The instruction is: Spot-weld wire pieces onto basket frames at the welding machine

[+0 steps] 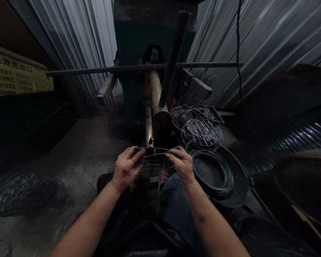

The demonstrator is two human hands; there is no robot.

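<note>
A round wire rack (153, 161) with thin cross wires is held level between both hands, just in front of the lower arm of a green welding machine (149, 35). My left hand (126, 168) grips the rack's left rim, with an orange cover on the thumb tip. Fingers of my right hand (182, 163) are pinched on the right rim. The brass-coloured electrode arm (149, 125) ends right behind the rack.
A pile of finished wire racks (200, 130) lies to the right of the machine. Coiled wire rings (212, 173) rest in a dark round pan at my right knee. Corrugated metal walls stand behind. A dark bin (26, 117) sits left, above bare concrete floor.
</note>
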